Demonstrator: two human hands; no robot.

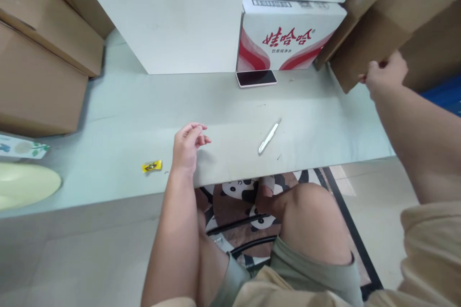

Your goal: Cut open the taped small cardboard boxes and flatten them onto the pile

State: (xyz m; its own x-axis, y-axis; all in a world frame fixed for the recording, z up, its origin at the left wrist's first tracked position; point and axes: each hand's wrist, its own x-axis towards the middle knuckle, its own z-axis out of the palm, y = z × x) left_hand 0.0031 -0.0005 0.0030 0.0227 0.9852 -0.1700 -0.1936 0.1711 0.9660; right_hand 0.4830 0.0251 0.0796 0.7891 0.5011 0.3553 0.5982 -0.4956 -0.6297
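My left hand [188,145] rests on the pale green table [118,120], fingers loosely curled and apart, holding nothing. A small yellow wrapped candy [151,166] lies just left of its wrist. A white utility knife [269,137] lies on the table to its right. My right hand [384,74] is raised at the far right, fingers pinched on the flap of a brown cardboard box [382,24] that tilts over the table's right end.
White boxes [173,29] and a red-printed white carton [288,36] line the back. A phone [256,78] lies face up before them. Brown cartons [39,57] stack at the left. A pale yellow plate [25,184] sits at the near left. My knees are under the table edge.
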